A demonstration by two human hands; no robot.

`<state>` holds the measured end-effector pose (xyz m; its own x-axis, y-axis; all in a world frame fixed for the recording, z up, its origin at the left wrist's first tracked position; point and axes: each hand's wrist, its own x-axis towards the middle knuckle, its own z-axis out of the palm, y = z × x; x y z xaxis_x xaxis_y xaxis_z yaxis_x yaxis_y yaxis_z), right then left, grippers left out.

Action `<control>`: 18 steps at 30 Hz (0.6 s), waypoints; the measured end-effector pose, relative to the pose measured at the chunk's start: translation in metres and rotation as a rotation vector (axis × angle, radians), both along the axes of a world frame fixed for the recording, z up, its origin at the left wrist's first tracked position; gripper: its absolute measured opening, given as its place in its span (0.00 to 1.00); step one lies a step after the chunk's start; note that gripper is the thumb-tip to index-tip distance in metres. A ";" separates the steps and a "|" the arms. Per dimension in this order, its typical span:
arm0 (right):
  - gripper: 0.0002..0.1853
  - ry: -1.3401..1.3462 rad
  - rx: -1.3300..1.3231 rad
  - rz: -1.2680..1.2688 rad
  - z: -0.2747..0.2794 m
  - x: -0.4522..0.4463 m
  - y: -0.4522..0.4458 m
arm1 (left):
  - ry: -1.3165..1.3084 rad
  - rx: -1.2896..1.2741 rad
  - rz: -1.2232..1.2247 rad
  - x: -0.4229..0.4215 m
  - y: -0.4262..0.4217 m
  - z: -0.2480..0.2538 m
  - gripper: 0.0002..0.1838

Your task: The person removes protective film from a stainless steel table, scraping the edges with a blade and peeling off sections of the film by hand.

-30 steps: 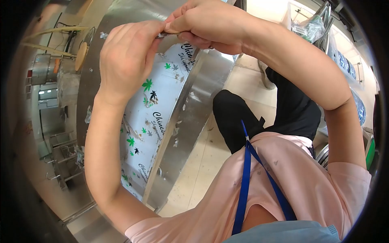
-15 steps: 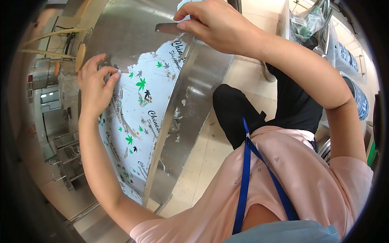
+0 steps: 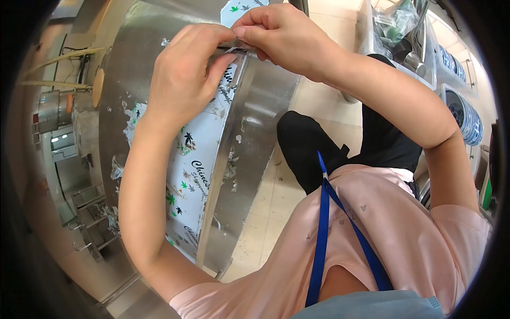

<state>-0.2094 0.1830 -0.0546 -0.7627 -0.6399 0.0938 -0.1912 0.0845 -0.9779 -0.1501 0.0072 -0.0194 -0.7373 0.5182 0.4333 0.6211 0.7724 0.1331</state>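
My right hand is closed on a thin, flat metal blade, mostly hidden by the fingers. My left hand meets it at the blade, with thumb and fingertips curled in around it; a small whitish scrap shows there, but the exact grip is unclear. Below both hands, a steel panel carries printed white protective film with green and black leaves and lettering. The film's edges are torn. Another patch of film lies beyond my right hand.
Curled film scraps cling to the panel's left side, and more bits lie on its steel ledge. At the right stand clear bins, one with blue-and-white dishes. A steel rack is at the left.
My left hand has moved up and right from the film's torn edge to the blade in my right hand. The blade has turned and is less visible. My right hand has barely shifted.
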 end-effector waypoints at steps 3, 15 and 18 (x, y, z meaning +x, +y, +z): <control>0.13 -0.110 -0.074 0.021 0.000 0.000 0.003 | -0.031 -0.089 0.124 -0.002 -0.009 0.000 0.08; 0.07 0.610 -0.077 -0.087 -0.026 -0.005 -0.010 | -0.555 0.310 0.224 -0.025 -0.034 0.001 0.15; 0.06 0.700 -0.083 -0.010 -0.020 -0.010 -0.006 | -0.605 0.387 0.257 -0.024 -0.037 0.001 0.14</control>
